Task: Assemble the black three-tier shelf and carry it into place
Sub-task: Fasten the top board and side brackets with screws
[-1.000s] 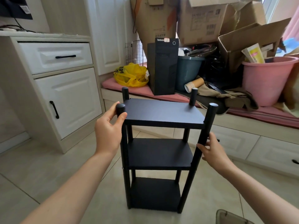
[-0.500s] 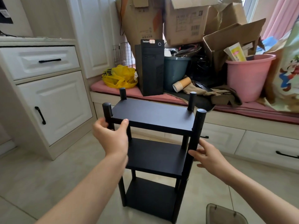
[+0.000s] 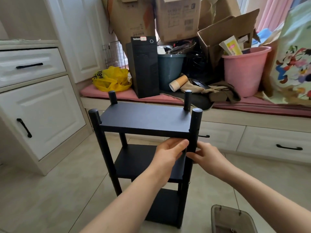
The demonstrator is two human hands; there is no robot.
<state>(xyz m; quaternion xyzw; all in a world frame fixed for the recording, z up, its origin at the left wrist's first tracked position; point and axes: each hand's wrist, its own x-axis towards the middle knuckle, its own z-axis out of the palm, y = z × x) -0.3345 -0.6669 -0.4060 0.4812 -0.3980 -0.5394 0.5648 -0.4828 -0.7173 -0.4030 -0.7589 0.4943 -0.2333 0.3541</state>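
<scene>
Black three-tier shelf [image 3: 144,118] upright on the tiled floor [image 3: 50,190] before a window bench [image 3: 252,106], left hand [image 3: 168,153] fingers [image 3: 178,143] pressed together against its front right post [image 3: 195,128], right hand [image 3: 208,155] curled round that post

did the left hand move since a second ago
Yes. On the shelf, the left hand went from the front-left post rightward to the front-right post, beside the right hand.
</scene>
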